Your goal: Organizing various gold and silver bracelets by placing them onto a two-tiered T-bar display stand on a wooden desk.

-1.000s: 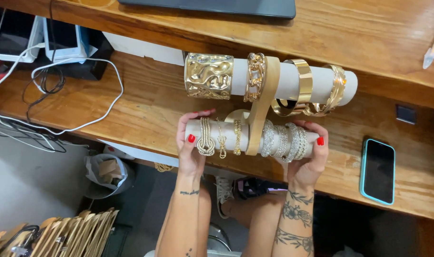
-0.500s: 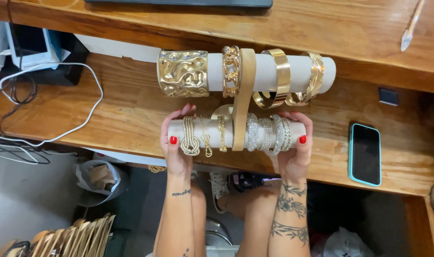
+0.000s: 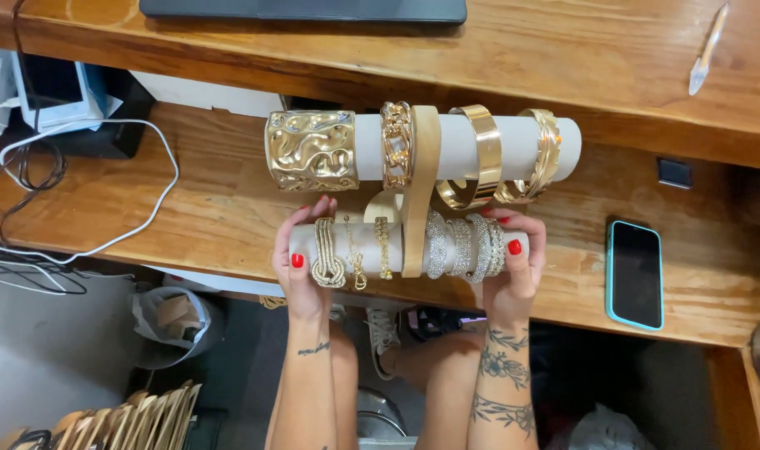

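A two-tier bracelet stand (image 3: pixel 419 192) with pale rolls and a wooden upright rests on the wooden desk (image 3: pixel 188 217). My left hand (image 3: pixel 300 267) grips the left end of the lower roll (image 3: pixel 300 242); my right hand (image 3: pixel 513 267) grips its right end. The lower roll carries gold chain bracelets (image 3: pixel 346 254) on the left and sparkly silver bangles (image 3: pixel 463 246) on the right. The upper roll (image 3: pixel 446 146) holds a wide hammered gold cuff (image 3: pixel 311 152), a chain bracelet (image 3: pixel 395 143) and gold bangles (image 3: pixel 484 154).
A phone in a teal case (image 3: pixel 635 273) lies on the desk to the right. White cables (image 3: pixel 105 242) and devices sit at the left. A raised shelf (image 3: pixel 521 58) holds a dark laptop (image 3: pixel 305 8). Below the desk are a bin (image 3: pixel 167 321) and gold hangers (image 3: pixel 138 417).
The view has shifted, so the stand now appears slightly further left and lower in the frame. Both hands keep the same hold on the lower roll's ends.
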